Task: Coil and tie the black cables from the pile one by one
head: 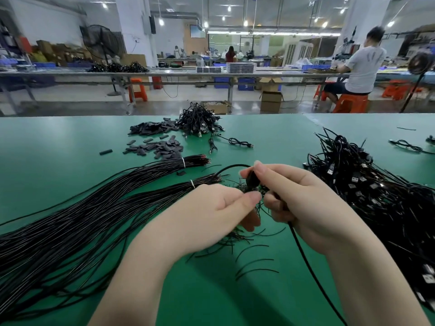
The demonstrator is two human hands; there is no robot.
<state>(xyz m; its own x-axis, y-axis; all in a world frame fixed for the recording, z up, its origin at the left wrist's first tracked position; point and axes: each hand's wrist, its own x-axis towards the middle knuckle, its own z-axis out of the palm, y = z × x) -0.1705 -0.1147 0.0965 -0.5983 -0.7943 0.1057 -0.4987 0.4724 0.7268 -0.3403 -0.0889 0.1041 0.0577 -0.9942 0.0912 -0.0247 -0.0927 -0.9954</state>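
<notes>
both hands meet mid-table, right hand (303,198) and left hand (221,208) pinching one black cable (306,255).

Bare green table (77,140) is showing at the far left and in the middle toward the back, so a hand could pass there. Long cable bundles (77,220) are filling the left side. A big cable pile (381,196) is blocking the right. Short wire bits (254,260) are lying near the front. Black strips (155,147) and a small heap (197,121) are sitting far back.
</notes>
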